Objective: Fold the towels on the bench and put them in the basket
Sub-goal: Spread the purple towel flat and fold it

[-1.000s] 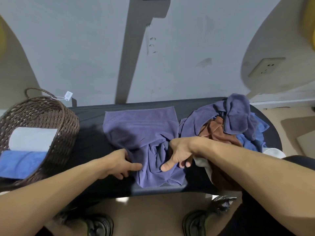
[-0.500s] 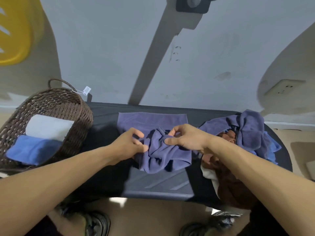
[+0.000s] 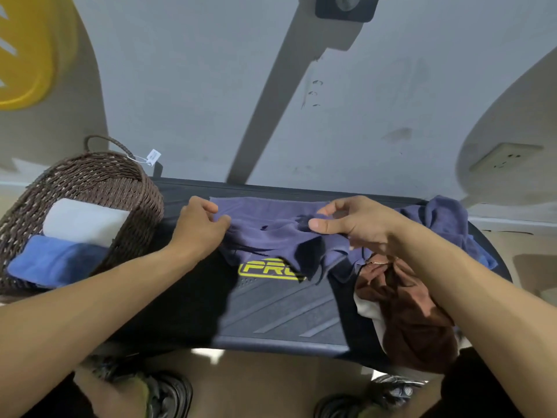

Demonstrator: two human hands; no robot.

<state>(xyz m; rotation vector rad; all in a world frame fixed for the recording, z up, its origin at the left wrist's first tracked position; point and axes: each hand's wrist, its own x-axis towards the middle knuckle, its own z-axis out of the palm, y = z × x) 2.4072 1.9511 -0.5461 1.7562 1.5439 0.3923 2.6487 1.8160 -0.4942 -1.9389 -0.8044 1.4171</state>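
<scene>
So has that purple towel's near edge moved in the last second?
Yes. The purple towel has had its near edge carried away from the person toward the wall: it hung over the bench front before, and now the yellow logo shows.

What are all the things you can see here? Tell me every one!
purple towel: 1, purple, middle of the bench, held at both ends.
bench: 1, black with yellow lettering, along the wall.
basket: 1, brown wicker, left end of the bench.
white towel: 1, white, folded in the basket.
blue towel: 1, blue, folded in the basket.
towel pile: 1 heap, purple, blue, brown and white, right end of the bench.
wall socket: 1, pale, wall at right.
shoes: 2, dark, on the floor below.
left hand: pinches the towel's left end.
right hand: pinches its right end.
</scene>
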